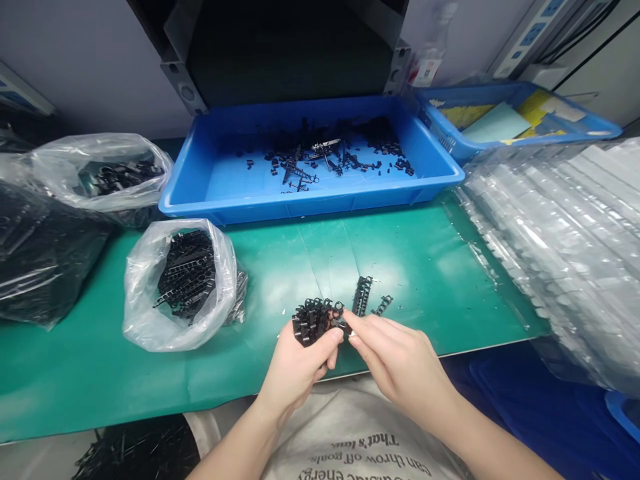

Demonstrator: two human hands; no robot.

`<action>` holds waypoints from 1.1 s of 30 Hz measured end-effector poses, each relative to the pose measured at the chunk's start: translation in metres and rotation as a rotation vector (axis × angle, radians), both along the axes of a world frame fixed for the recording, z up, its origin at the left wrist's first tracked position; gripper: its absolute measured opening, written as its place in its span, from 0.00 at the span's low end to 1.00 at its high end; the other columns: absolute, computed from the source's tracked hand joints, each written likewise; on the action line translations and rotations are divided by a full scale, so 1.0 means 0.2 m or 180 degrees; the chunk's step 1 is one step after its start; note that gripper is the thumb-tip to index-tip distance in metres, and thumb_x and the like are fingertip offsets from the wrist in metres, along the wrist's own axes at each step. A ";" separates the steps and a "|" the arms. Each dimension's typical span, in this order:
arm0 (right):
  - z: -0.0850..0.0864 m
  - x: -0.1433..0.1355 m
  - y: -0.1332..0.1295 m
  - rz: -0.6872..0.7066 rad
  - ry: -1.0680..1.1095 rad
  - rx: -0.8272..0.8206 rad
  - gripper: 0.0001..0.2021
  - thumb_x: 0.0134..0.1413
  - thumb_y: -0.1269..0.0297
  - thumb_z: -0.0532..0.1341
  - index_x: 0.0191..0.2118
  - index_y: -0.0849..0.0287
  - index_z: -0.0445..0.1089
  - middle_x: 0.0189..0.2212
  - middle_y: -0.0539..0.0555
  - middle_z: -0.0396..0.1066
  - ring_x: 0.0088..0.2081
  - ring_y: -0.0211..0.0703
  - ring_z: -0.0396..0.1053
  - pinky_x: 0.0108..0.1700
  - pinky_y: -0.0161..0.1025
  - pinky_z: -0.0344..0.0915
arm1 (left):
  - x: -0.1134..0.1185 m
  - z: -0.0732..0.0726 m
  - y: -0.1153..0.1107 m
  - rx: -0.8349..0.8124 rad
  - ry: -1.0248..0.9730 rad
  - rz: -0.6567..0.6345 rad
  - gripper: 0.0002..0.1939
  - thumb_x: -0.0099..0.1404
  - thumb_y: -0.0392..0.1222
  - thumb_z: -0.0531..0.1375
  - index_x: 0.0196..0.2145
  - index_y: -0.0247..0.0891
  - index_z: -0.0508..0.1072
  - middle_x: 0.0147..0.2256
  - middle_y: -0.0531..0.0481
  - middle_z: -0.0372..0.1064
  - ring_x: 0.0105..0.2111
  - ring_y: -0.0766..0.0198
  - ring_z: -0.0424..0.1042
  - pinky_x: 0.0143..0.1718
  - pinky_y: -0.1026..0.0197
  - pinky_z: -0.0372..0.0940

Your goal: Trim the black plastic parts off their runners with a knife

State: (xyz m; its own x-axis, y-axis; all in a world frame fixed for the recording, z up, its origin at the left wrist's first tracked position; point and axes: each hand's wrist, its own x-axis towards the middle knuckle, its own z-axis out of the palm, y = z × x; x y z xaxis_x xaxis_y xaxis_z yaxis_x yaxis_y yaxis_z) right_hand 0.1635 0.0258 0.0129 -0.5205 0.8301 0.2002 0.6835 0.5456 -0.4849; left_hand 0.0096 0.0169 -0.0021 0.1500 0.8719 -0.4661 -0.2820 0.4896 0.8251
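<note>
Our left hand has its fingers curled tight around a clump of small black plastic parts, while our right hand pinches one piece at the clump's edge, low over the green surface. Just beyond lie two loose black strips. An open clear bag of parts sits to the left, a blue tray behind, and stacked clear packaging to the right.

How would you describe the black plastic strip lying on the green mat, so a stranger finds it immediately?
Start at the large blue plastic tray on the green mat. Come toward the person's two hands; just beyond the right hand lies a ladder-like black plastic strip. Unlike the bagged ones, it lies loose.
</note>
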 end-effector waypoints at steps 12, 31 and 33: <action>-0.01 -0.04 -0.02 -0.0192 0.0081 0.0074 0.16 0.63 0.68 0.45 0.49 0.64 0.66 0.30 0.55 0.71 0.28 0.42 0.67 0.25 0.36 0.60 | 0.04 0.00 -0.01 0.0158 -0.0177 0.0471 0.13 0.55 0.40 0.60 0.18 0.33 0.62 0.13 0.59 0.52 0.13 0.78 0.47 0.14 0.71 0.40; -0.05 0.09 0.07 -0.0755 0.0047 -0.0077 0.15 0.60 0.60 0.49 0.46 0.59 0.66 0.41 0.57 0.73 0.39 0.49 0.72 0.34 0.41 0.70 | 0.00 0.05 -0.02 -0.0023 -0.0045 0.0390 0.13 0.54 0.47 0.61 0.26 0.32 0.67 0.16 0.55 0.59 0.12 0.77 0.47 0.11 0.71 0.39; -0.07 0.14 0.09 -0.0794 -0.0131 0.0033 0.16 0.60 0.58 0.48 0.45 0.58 0.67 0.39 0.56 0.74 0.37 0.50 0.73 0.31 0.41 0.70 | -0.06 0.12 -0.01 0.0421 0.0708 0.0661 0.11 0.55 0.45 0.59 0.25 0.34 0.67 0.16 0.55 0.60 0.12 0.75 0.51 0.12 0.69 0.45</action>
State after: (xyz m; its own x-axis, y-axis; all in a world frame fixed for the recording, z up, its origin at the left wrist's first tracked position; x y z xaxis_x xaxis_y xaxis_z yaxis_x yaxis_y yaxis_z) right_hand 0.1914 0.0441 -0.0005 -0.3076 0.9319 0.1922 0.8167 0.3622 -0.4491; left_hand -0.0028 0.0142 0.0217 -0.1300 0.9283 -0.3483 -0.1703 0.3251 0.9302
